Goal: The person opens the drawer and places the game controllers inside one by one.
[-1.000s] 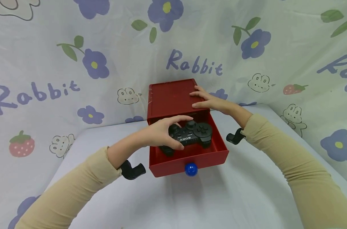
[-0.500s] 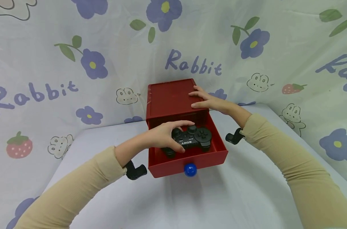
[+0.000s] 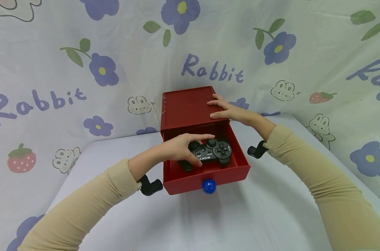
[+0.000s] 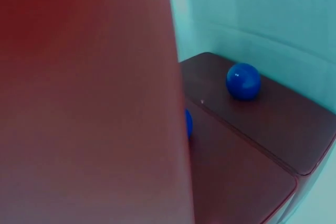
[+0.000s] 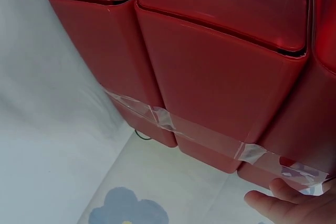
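Observation:
A red drawer (image 3: 190, 183) with a round blue knob (image 3: 209, 186) stands pulled out of a red drawer box (image 3: 185, 108). Inside it is a black Sony game controller (image 3: 222, 150). My left hand (image 3: 174, 148) reaches in from the left and grips the controller's left part, thumb on the near side, fingers over the far side. That grip is hidden in the left wrist view by a red panel (image 4: 89, 103). On the right part of the box's top, my right hand (image 3: 232, 111) rests with fingers spread; its fingertips also show in the right wrist view (image 5: 286, 203).
More red drawer fronts (image 4: 273, 108) with blue knobs show in the left wrist view. Clear tape (image 5: 205, 132) runs across the box sides in the right wrist view. Behind stands a printed curtain (image 3: 146, 66); a white cloth (image 3: 190, 223) covers the table.
My left hand and the controller have come down and slightly toward me, lower into the drawer. The right hand has stayed on the box's top.

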`<state>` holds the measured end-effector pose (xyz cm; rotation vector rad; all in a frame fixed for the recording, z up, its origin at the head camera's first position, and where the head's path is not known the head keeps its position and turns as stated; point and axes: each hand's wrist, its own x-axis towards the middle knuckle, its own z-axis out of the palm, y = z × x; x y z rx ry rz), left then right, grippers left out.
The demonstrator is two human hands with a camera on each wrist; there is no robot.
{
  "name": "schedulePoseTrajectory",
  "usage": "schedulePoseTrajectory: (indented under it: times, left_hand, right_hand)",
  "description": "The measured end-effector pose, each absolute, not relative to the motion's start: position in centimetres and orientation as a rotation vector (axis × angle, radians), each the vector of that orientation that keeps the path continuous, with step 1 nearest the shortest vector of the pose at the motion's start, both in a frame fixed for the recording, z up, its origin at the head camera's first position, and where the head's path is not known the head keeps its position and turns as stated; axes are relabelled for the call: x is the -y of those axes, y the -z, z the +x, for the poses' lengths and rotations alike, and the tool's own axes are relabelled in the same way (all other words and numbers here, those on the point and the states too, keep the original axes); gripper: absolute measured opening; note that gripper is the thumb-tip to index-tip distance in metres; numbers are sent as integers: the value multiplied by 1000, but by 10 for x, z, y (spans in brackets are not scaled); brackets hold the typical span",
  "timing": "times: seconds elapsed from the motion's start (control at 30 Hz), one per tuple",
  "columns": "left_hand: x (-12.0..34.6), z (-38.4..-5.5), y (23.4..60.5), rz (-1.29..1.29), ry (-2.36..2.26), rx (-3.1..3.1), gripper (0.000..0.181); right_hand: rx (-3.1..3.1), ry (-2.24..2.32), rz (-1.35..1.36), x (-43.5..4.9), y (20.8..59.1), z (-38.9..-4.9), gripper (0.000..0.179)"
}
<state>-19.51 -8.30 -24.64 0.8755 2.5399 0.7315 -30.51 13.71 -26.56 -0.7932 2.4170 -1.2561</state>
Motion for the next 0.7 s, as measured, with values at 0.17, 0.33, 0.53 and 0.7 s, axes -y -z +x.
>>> schedulePoseTrajectory:
  times: [0.17,0.33,0.53,0.7]
  left_hand:
    - [83,-196,248,864,-748,-2525,70]
    - [83,-197,250,851,-778,-2513,70]
    - [83,-196,248,819,-837,-2509,67]
    - [86,-192,238,793,-945,-2499,64]
  right_hand:
    - [-2418,1260,-799,-137,266,-305,58]
    - [-2412,1261,-806,-136,263,-301,58]
    - [-2400,1253,-795,-131,244,-278,58]
    - [-2398,1253,-801,-131,243,-277,58]
